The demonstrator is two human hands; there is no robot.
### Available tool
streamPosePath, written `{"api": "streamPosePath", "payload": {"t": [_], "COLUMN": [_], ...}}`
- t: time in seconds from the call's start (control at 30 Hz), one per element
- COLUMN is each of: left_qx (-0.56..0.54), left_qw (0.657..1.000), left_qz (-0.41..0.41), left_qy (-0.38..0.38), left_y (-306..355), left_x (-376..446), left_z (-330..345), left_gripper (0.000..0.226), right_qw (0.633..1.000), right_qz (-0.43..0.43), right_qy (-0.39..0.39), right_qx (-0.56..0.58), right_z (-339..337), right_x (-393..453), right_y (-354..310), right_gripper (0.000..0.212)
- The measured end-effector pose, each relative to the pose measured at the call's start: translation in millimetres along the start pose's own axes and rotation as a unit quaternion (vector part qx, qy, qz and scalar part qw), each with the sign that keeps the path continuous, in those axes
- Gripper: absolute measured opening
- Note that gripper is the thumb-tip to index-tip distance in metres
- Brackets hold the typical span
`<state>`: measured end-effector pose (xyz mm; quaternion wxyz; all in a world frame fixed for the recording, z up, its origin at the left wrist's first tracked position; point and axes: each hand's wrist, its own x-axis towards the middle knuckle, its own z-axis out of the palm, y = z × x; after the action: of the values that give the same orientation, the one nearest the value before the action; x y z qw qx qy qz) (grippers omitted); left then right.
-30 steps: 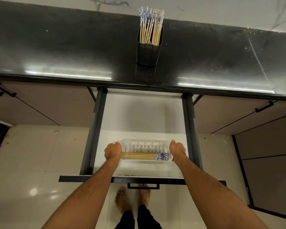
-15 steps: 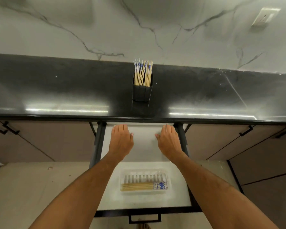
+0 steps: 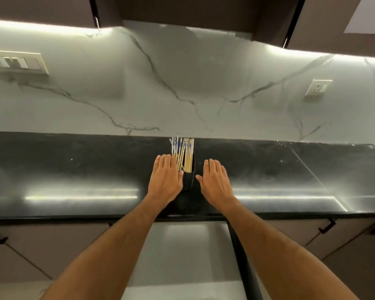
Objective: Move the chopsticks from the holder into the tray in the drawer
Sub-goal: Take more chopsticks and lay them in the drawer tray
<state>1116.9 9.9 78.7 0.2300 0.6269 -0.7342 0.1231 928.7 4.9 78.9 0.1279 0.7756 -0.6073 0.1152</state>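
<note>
Chopsticks [image 3: 185, 155] upright in holder [image 3: 189, 179], patterned ends up; flat hands flanking

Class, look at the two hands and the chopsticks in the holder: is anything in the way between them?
Nothing visible. The left hand and right hand flank the holder, and the chopsticks stick up uncovered.

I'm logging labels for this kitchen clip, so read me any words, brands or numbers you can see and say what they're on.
None can be read.
chopsticks: blue marks on the white tops, a pattern too blurred to read as text.
switch plate: no legible marking.
wall socket: no legible marking.
black holder: plain.
</note>
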Motion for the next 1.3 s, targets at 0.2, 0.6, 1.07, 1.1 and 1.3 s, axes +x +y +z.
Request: {"api": "streamPosePath", "payload": {"t": [0.2,0.6,1.07,1.1,1.3], "left_qx": [0.012,0.014,-0.145,-0.163,-0.290], "left_qw": [1.000,0.997,0.974,0.970,0.922], "left_qz": [-0.015,-0.065,-0.146,-0.156,-0.228], "left_qy": [-0.011,-0.046,-0.092,-0.095,-0.115], "left_y": [-3.1,-35.5,-59.6,-59.8,-60.8], "left_x": [56.8,98.2,146.3,149.6,160.5], "left_z": [24.1,88.5,148.7,151.7,163.7], "left_gripper": [0.043,0.039,0.024,0.024,0.020], "right_qw": [0.999,0.996,0.984,0.983,0.972], "right_qz": [-0.029,-0.045,-0.029,-0.028,-0.018], "right_qy": [0.026,-0.023,-0.027,-0.021,0.000], "right_qx": [0.009,0.074,0.175,0.181,0.235], "right_z": [7.2,70.3,119.8,122.1,124.8], "right_x": [73.2,146.9,187.7,188.5,193.3], "right_y": [7.9,-18.8,-38.0,-38.3,-44.6], "right_gripper": [0.060,0.059,0.043,0.043,0.040]}}
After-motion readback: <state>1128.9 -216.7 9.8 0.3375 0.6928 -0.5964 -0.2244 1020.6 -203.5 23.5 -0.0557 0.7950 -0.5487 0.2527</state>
